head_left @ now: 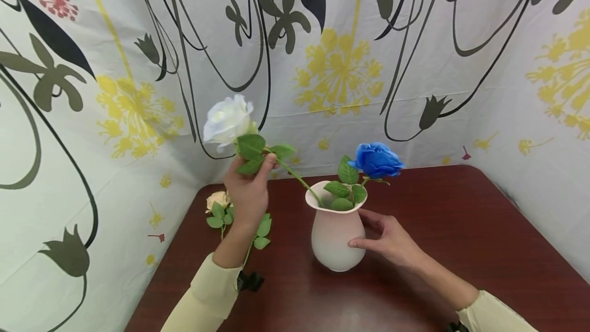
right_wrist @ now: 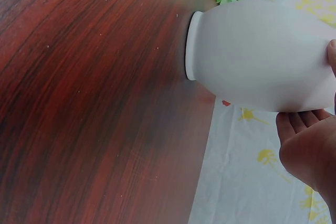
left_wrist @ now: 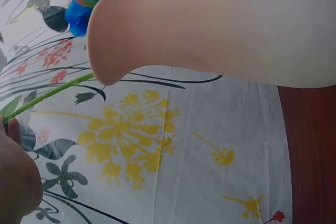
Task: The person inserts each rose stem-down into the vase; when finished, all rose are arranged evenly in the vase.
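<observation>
My left hand (head_left: 264, 167) pinches the green stem of a white rose (head_left: 228, 119) just below its leaves. The bloom is up and to the left, and the stem (left_wrist: 52, 94) slants down into the mouth of a pale pink vase (head_left: 335, 237). A blue rose (head_left: 377, 159) stands in the vase and leans right. My right hand (head_left: 380, 233) rests against the vase's right side with relaxed fingers, its thumb on the front. The right wrist view shows the vase (right_wrist: 257, 56) close up with the fingertips (right_wrist: 302, 124) beside it. In the left wrist view the vase (left_wrist: 220, 30) fills the top, with the blue rose (left_wrist: 84, 3) behind it.
A cream rose (head_left: 217, 200) with green leaves lies on the dark red wooden table (head_left: 461, 229) at the back left, behind my left hand. Patterned fabric walls (head_left: 332, 65) close in the table on the left, back and right.
</observation>
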Demonstrator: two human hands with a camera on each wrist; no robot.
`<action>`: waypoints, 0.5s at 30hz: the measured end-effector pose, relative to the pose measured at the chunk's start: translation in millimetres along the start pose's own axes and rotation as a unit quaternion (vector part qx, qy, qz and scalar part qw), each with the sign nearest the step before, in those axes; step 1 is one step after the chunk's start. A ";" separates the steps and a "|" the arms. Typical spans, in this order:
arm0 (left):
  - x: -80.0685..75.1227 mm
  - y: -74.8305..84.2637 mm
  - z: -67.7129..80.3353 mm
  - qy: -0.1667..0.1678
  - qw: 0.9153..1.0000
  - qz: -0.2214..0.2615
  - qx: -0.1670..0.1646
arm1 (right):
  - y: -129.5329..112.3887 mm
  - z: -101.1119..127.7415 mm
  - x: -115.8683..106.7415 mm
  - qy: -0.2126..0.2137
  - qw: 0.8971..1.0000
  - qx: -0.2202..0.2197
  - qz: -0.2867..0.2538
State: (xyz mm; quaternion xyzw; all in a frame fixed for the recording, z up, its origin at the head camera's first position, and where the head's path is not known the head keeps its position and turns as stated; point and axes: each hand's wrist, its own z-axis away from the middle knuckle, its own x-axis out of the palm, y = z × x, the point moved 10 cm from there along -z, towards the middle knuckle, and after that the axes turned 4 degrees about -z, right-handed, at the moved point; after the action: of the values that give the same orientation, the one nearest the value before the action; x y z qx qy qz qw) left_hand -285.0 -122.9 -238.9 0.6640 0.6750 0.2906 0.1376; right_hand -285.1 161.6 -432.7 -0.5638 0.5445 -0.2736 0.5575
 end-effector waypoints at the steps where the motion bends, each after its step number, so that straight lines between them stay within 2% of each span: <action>1: 4.2 0.6 1.6 -0.010 1.000 -0.003 0.007 | 0.1 0.0 -0.1 0.000 1.000 0.000 0.000; 5: 18.1 0.8 9.0 -0.044 0.999 -0.022 0.024 | 0.0 0.0 -0.5 0.001 1.000 -0.001 0.003; 9: 27.0 -0.6 16.9 -0.065 0.994 -0.072 0.049 | -0.6 0.1 0.1 0.000 1.000 -0.009 0.006; 12: 33.5 0.2 22.8 -0.077 0.987 -0.115 0.077 | -0.5 0.3 0.1 0.001 1.000 -0.011 0.004; 15: 45.0 4.0 30.1 -0.106 0.979 -0.142 0.101 | -0.6 0.6 -0.5 0.004 1.000 -0.012 0.004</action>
State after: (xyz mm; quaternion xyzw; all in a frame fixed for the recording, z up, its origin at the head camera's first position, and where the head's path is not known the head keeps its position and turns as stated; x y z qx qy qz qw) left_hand -268.1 -72.9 -251.5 0.5986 0.7703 0.1259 0.1803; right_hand -284.4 162.1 -432.1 -0.5671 0.5523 -0.2671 0.5495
